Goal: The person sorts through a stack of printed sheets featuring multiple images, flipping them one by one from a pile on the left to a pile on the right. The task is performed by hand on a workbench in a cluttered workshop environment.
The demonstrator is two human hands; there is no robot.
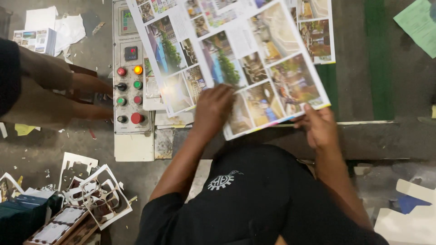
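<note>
A dark machine bed (363, 140) with a green strip (378, 59) carries glossy printed sheets (254, 59) fanned across its top. At its left edge sits a grey control panel (129, 68) with coloured buttons. A green paper (418, 25) lies at the right corner. The concrete floor (36, 149) holds die-cut white offcuts (97, 190).
</note>
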